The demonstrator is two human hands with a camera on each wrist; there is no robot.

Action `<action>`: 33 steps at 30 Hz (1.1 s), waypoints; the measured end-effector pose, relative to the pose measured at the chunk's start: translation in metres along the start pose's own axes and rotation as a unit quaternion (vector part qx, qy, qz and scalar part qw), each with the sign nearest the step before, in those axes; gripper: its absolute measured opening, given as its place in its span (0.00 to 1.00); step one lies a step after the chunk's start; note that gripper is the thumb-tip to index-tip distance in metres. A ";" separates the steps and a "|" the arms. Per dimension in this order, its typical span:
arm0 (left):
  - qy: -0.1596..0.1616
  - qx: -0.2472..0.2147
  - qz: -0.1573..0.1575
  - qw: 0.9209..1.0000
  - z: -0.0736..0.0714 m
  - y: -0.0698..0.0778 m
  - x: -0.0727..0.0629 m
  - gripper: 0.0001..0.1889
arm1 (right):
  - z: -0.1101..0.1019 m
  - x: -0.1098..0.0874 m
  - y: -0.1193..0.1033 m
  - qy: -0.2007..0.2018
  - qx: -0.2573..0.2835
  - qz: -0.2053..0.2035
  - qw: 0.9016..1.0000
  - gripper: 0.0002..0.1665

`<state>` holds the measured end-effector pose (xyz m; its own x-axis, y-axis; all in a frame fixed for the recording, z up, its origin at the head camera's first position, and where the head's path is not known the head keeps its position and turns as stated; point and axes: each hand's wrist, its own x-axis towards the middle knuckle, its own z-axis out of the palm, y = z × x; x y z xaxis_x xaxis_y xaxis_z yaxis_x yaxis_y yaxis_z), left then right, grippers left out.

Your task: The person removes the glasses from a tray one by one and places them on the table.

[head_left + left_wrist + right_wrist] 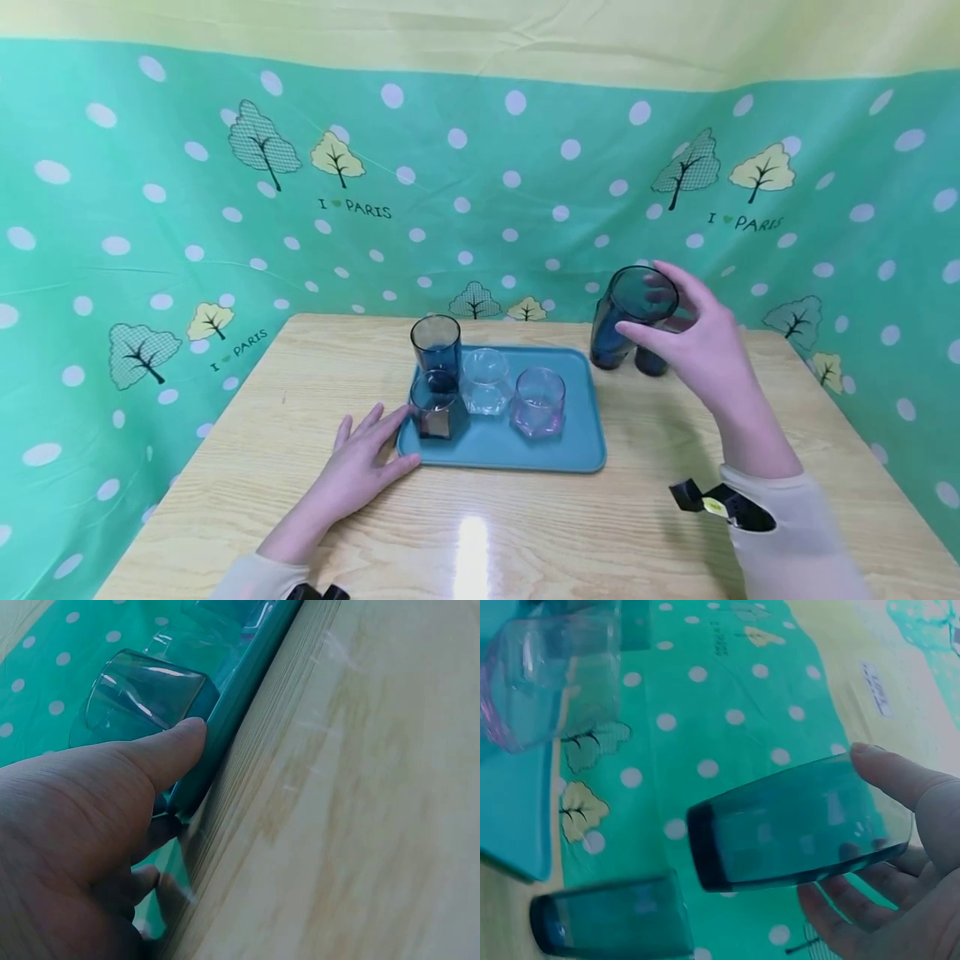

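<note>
My right hand grips a tall dark blue glass near its rim, thumb on one side and fingers on the other. In the right wrist view this glass is tilted, its base lifted off the table. Close beside it stands a second dark blue glass, mostly covered in the head view. On the left, my left hand lies with fingers spread, thumb and index finger at the front left corner of a blue tray. The tray bears a tall dark glass, a short dark glass, a clear glass and a pinkish glass.
A light wooden table lies under everything. Behind it hangs a green dotted cloth with printed trees, close to the two dark blue glasses on the right. The glasses on the tray stand near one another.
</note>
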<state>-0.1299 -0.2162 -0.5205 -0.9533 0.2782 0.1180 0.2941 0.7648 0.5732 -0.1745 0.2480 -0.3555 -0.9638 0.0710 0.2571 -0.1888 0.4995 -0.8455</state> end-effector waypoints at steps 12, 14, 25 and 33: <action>0.005 -0.001 0.000 1.000 -0.001 0.001 0.002 0.45 | -0.040 0.004 0.005 -0.005 -0.036 0.035 0.999 0.58; 0.005 -0.001 0.002 1.000 -0.001 0.001 0.002 0.44 | -0.046 0.005 0.007 -0.005 -0.046 0.038 0.998 0.58; -0.004 -0.002 -0.007 1.000 -0.001 0.002 0.003 0.44 | -0.071 0.007 0.026 -0.011 -0.086 0.048 0.995 0.60; -0.005 -0.002 -0.007 1.000 -0.002 0.002 0.002 0.44 | -0.084 0.011 0.039 -0.031 -0.095 0.069 0.993 0.60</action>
<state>-0.1319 -0.2155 -0.5177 -0.9567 0.2725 0.1022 0.2800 0.7662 0.5784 -0.1762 0.3414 -0.3466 -0.9889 0.0996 0.1100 -0.0204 0.6430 -0.7656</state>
